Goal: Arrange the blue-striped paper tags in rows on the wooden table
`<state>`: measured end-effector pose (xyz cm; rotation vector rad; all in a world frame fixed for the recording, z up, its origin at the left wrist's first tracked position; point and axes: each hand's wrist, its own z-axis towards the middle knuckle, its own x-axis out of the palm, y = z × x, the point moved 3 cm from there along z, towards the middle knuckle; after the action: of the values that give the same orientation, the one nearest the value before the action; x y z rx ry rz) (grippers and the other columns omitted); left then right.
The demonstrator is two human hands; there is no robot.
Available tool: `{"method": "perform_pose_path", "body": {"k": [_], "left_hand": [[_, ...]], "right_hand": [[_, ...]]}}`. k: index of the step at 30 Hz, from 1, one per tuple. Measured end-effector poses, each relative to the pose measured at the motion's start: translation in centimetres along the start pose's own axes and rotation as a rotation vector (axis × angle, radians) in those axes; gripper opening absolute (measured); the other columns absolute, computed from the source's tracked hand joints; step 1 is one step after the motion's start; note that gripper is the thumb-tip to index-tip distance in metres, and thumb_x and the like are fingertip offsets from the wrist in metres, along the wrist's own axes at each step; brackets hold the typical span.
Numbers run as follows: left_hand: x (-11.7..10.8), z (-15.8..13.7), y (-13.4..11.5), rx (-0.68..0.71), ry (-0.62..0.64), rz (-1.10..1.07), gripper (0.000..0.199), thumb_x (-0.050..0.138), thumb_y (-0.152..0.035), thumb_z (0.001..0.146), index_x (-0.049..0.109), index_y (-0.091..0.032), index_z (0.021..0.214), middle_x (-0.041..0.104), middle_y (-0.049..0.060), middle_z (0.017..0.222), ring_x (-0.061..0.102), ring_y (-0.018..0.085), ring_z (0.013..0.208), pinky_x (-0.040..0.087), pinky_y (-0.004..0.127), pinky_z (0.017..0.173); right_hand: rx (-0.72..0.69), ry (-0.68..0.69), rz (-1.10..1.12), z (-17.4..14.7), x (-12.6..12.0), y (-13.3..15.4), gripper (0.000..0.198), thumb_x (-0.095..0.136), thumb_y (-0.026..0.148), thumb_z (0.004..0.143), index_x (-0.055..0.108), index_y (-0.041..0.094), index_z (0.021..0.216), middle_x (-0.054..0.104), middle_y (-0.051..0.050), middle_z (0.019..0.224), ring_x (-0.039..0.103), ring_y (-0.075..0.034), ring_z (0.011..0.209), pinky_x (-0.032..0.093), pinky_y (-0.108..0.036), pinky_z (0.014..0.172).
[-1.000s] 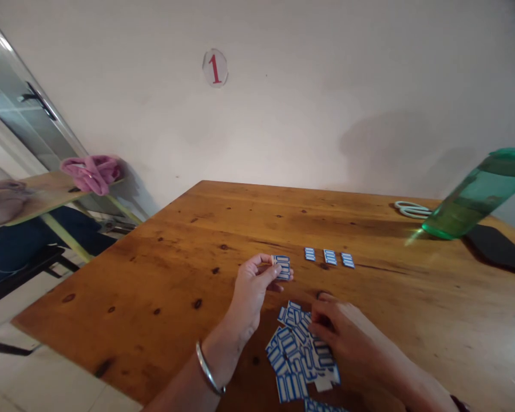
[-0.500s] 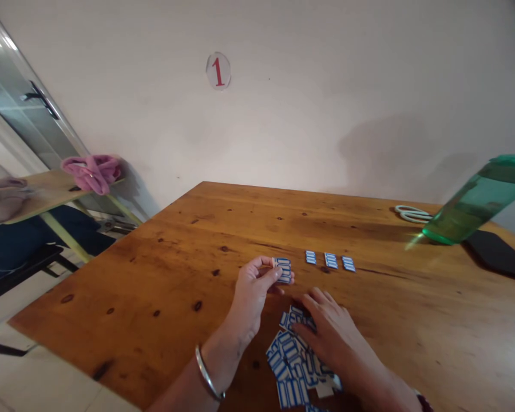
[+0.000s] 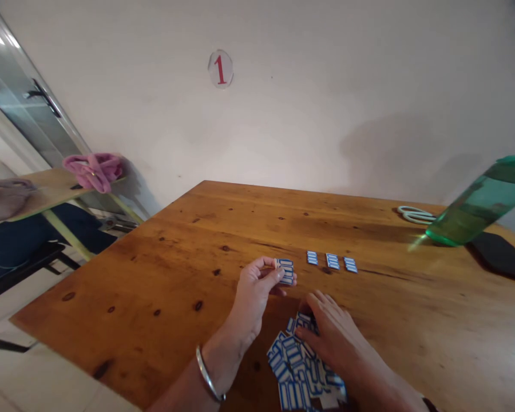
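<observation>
My left hand point(image 3: 257, 289) is pinched closed on several small cards point(image 3: 286, 271) with blue-bordered white blocks, thumb on top, raised over the table. Just right of it, my right hand point(image 3: 332, 323) rests on the far right side of a loose pile of the same cards point(image 3: 292, 357). Its thumb stands apart from the fingers and touches the pile; the fingertips are partly hidden. Beyond the hands, three small groups of cards lie in a row: a left one point(image 3: 312, 257), a middle one point(image 3: 332, 261) and a right one point(image 3: 350, 265).
The wooden table point(image 3: 175, 246) meets a wall at its far edge. At the right are a tilted green bottle point(image 3: 476, 206), a white coiled cable point(image 3: 415, 215) and a dark flat object point(image 3: 500, 254). Another person's hand point(image 3: 8, 191) and a pink cloth item point(image 3: 95, 170) are at a side table.
My right hand has moved slightly towards me, and the pile's upper cards have shifted down and right with it. My left hand keeps its cards in almost the same place.
</observation>
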<state>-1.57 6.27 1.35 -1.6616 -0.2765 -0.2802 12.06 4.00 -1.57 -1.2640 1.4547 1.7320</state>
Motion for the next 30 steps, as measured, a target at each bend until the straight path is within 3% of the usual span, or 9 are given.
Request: {"method": "perform_pose_path", "body": {"k": [6, 10, 14, 22, 30], "left_hand": [[-0.1, 0.1, 0.1, 0.004, 0.004, 0.005, 0.014, 0.062, -0.022, 0.067, 0.05, -0.017, 0.071, 0.066, 0.003, 0.063, 0.063, 0.016, 0.062, 0.043, 0.022, 0.053], [-0.3, 0.2, 0.2, 0.014, -0.01, 0.033, 0.013, 0.064, -0.022, 0.065, 0.052, -0.017, 0.066, 0.062, 0.0, 0.063, 0.059, 0.014, 0.062, 0.043, 0.021, 0.052], [-0.3, 0.3, 0.5, 0.023, -0.01, 0.081, 0.009, 0.066, -0.018, 0.062, 0.057, -0.016, 0.059, 0.056, -0.002, 0.06, 0.051, 0.009, 0.058, 0.04, 0.018, 0.052], [0.7, -0.2, 1.9, -0.193, 0.105, 0.089, 0.014, 0.072, -0.019, 0.053, 0.059, -0.014, 0.056, 0.056, -0.002, 0.054, 0.047, 0.007, 0.048, 0.033, 0.019, 0.047], [1.3, -0.3, 2.1, -0.159, 0.116, 0.11, 0.017, 0.074, -0.019, 0.05, 0.057, -0.014, 0.053, 0.054, -0.003, 0.051, 0.043, 0.007, 0.045, 0.031, 0.019, 0.045]], "right_hand": [[-0.064, -0.066, 0.275, 0.4, -0.1, -0.2, 0.009, 0.048, 0.01, 0.068, 0.05, 0.019, 0.067, 0.055, -0.001, 0.069, 0.05, -0.016, 0.065, 0.038, -0.027, 0.06], [0.038, -0.076, 0.627, 0.8, -0.6, -1.1, 0.008, 0.052, 0.021, 0.069, 0.051, 0.018, 0.061, 0.052, 0.003, 0.055, 0.047, -0.012, 0.051, 0.035, -0.023, 0.048], [0.137, -0.171, 0.897, 0.9, -1.4, -2.1, 0.015, 0.056, 0.03, 0.068, 0.051, 0.018, 0.06, 0.051, 0.004, 0.052, 0.044, -0.01, 0.046, 0.033, -0.022, 0.043], [0.11, -0.303, 0.952, 0.9, -1.9, -2.7, 0.011, 0.058, 0.027, 0.068, 0.06, 0.017, 0.072, 0.059, 0.001, 0.059, 0.052, -0.012, 0.052, 0.04, -0.024, 0.049], [0.023, -0.321, 0.945, 0.3, -2.2, -1.5, 0.008, 0.056, 0.025, 0.072, 0.059, 0.018, 0.075, 0.062, 0.0, 0.065, 0.055, -0.013, 0.058, 0.043, -0.023, 0.053]]}}
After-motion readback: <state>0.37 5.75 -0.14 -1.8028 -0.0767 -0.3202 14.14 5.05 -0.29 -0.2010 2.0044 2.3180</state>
